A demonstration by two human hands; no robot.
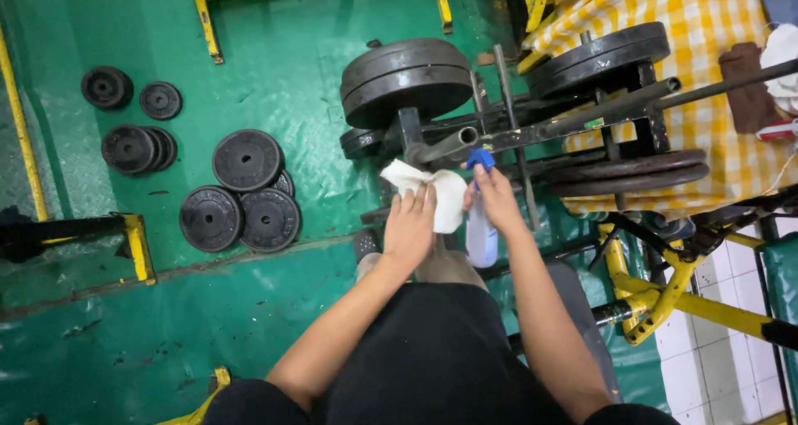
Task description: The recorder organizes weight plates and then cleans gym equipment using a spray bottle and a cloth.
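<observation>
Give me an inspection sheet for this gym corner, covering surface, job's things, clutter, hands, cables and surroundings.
Surface: green floor mat, scuffed and glossy.
Job's things: white cloth against the dark machine frame; spray bottle with blue nozzle, pointed at the metal bar.
Clutter: loose weight plates flat on the mat; more plates stacked on the machine.
Hands: left hand pressing the cloth; right hand gripping the bottle.
Cables: nothing seen.
Surroundings: yellow frames, yellow checked sheet, white tiles at the right.
</observation>
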